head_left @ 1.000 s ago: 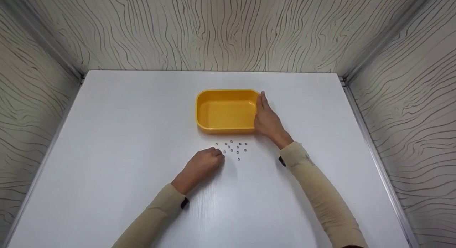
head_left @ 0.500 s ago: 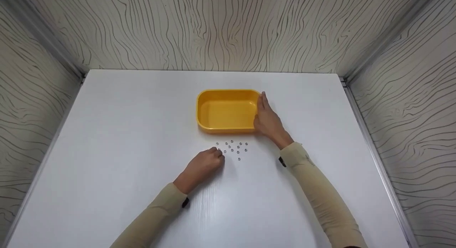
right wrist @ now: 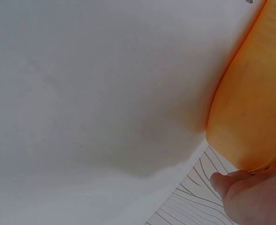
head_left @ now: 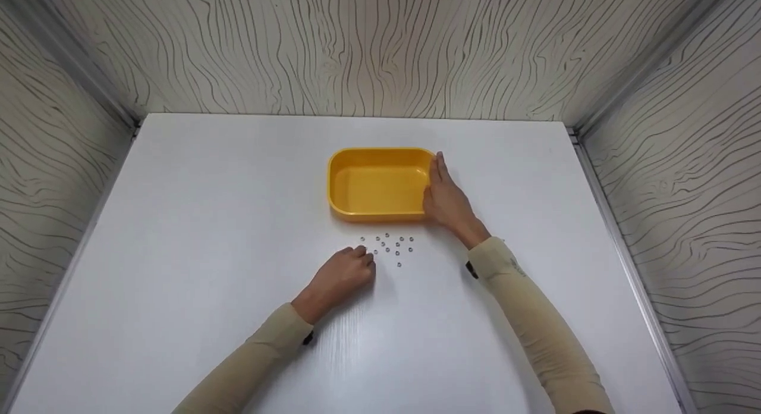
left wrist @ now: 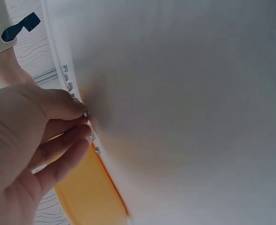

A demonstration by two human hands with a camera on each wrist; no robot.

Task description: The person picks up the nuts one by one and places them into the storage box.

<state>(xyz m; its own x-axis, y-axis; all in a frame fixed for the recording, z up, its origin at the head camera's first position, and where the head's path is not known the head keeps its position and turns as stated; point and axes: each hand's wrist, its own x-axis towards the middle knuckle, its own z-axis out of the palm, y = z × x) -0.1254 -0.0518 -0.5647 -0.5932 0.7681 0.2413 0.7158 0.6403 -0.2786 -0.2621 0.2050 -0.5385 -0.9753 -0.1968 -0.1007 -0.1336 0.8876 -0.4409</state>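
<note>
My left hand [head_left: 343, 273] rests low over the table at the left edge of a loose scatter of tiny metal nuts [head_left: 387, 250]. In the left wrist view a small metal nut [left wrist: 86, 114] shows at the thumb tip, pinched against the index finger; the other fingers are loosely bent. Beyond the nuts stands a yellow plastic tray [head_left: 380, 215] with nothing in it. My right hand [head_left: 449, 204] holds the tray's right end, its fingers lying along the outer wall and its thumb at the rim. The right wrist view shows that hand [right wrist: 257, 199] against the tray's upper edge.
The white table [head_left: 208, 223] reaches back to a wall [head_left: 357, 51] with a wood-grain pattern. Similar panels with metal corner strips enclose it at left and right. Both forearms, in beige sleeves [head_left: 529, 319], lie over the table's front part.
The left hand's fingers have shifted slightly beside the nuts, with the hand staying in about the same spot. The right hand and the tray have not moved.
</note>
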